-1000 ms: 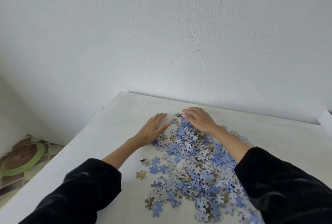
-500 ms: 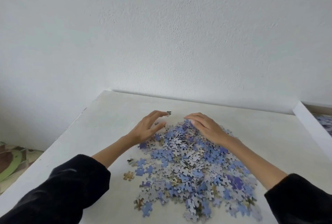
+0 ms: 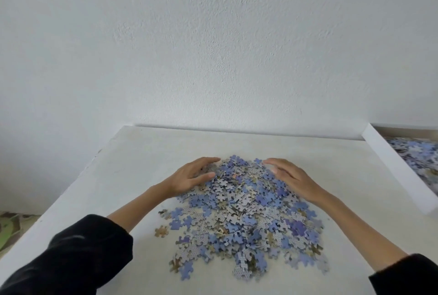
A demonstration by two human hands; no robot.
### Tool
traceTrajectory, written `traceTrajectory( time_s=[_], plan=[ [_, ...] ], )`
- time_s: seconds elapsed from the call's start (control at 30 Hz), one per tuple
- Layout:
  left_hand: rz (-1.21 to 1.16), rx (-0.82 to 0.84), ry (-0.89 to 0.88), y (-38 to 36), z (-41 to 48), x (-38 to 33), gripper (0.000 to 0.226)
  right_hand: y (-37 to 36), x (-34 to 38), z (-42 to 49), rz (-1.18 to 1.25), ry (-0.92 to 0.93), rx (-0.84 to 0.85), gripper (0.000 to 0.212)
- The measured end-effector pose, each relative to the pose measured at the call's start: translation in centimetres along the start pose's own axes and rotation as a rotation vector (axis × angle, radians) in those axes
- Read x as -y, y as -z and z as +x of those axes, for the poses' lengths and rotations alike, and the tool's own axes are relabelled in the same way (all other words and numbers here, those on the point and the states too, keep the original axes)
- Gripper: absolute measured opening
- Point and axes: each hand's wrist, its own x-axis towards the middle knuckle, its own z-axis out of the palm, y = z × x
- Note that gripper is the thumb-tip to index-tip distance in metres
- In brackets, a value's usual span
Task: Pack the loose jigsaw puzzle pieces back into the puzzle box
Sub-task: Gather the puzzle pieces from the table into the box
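Left fingers lightly curved, held together, thumb apart, cupped against far-left edge of the puzzle pieces. Nothing pinched. Right fingers same, loosely curved and together, laid on far-right top of the heap. Left hand and right hand face each other across the far end of the pile, palms down, both touching pieces. Forearms bare, black sleeves pushed up.

Pieces lie loose in one heap mid-table, mostly blue and grey-backed. One tan stray piece just left of the heap, apart from it.

Table white, matte, pushed against a white textured wall. Patterned floor visible far left.

Puzzle box at right edge, white wall, cut off by frame, well apart from the heap. More blue pieces already inside it.
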Motion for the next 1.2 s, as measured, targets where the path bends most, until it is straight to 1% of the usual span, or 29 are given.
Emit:
traceTrajectory(
  time_s=[0.07,0.13,0.2,0.27,0.33,0.4,0.47,0.53,0.67,0.77,0.87,1.0,1.13,1.2],
  plan=[
    [-0.006,-0.039,0.007,0.3,-1.9,0.2,0.064,1.0,-0.4,-1.4,0.061,-0.042,-0.038,0.062],
    [-0.005,-0.066,0.026,0.7,-3.8,0.6,0.067,2.0,-0.8,-2.9,0.045,-0.067,0.006,0.075],
    [0.019,-0.061,0.046,0.8,-5.6,1.0,0.085,2.6,-1.5,-4.4,-0.064,-0.077,0.123,0.092],
    [0.096,-0.025,0.068,0.7,-7.1,1.3,0.105,2.8,-1.9,-5.9,-0.148,-0.091,0.228,0.105],
    [0.180,0.024,0.085,0.4,-8.0,1.5,0.113,2.4,-1.6,-7.2,-0.184,-0.094,0.296,0.113],
    [0.246,0.061,0.081,-0.1,-8.1,1.4,0.119,1.5,-0.8,-8.0,-0.270,-0.068,0.344,0.121],
    [0.288,0.084,0.061,-0.6,-7.4,0.9,0.126,0.6,0.3,-8.0,-0.331,-0.052,0.349,0.126],
    [0.305,0.086,0.041,-1.2,-6.3,0.0,0.128,0.0,1.1,-7.5,-0.327,-0.058,0.338,0.130],
    [0.338,0.108,0.015,-2.4,-4.5,-1.6,0.131,-0.7,2.4,-6.2,-0.292,-0.080,0.344,0.137],
    [0.366,0.126,-0.007,-3.3,-3.7,-2.0,0.133,-1.2,3.2,-5.2,-0.274,-0.078,0.364,0.137],
    [0.363,0.133,0.007,-3.5,-3.4,-2.2,0.134,-1.7,3.8,-4.3,-0.340,-0.066,0.412,0.132],
    [0.367,0.079,-0.022,-3.4,-3.3,-2.4,0.131,-1.7,4.2,-3.7,-0.378,-0.070,0.461,0.128],
    [0.333,0.036,-0.058,-3.7,-3.0,-2.6,0.126,-1.8,4.4,-3.2,-0.389,-0.027,0.475,0.122],
    [0.305,0.024,-0.091,-3.9,-2.7,-2.8,0.117,-1.6,4.5,-3.0,-0.407,-0.013,0.482,0.117]
  ],
)
